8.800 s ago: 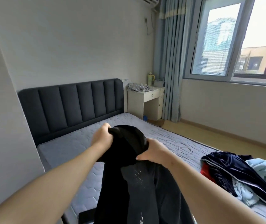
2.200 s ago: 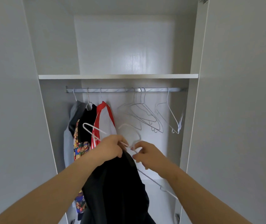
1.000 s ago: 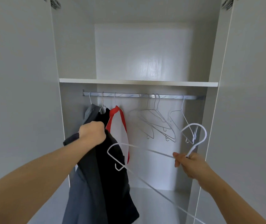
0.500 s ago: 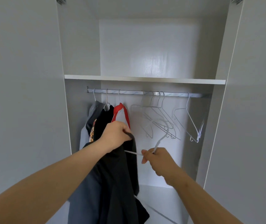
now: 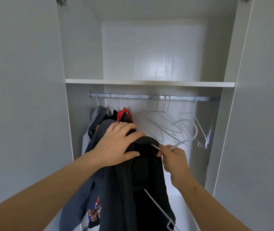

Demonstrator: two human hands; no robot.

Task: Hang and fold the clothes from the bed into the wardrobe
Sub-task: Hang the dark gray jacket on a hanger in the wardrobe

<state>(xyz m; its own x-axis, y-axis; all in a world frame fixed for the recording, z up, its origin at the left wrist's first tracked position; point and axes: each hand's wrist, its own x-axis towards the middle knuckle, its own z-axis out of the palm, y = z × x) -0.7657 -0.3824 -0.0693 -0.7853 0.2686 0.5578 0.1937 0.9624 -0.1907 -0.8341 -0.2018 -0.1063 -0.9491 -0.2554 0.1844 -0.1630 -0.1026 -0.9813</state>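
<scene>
I stand before the open wardrobe. A dark grey and black garment hangs from my hands in front of it. My left hand lies over the garment's top edge and grips it. My right hand pinches the neck of a white wire hanger; its hook curves up to the right. The hanger's lower arm pokes out below the cloth, so part of it sits inside the garment.
The metal rail carries three hung garments at the left, one grey and one red-collared. Several empty wire hangers hang at the middle and right. Open doors flank both sides. A shelf sits above the rail.
My left hand has spread flat over the garment's top. The right hand has moved against the cloth, with the hanger now partly inside the garment. Earlier I carried the garment here from the bed.
</scene>
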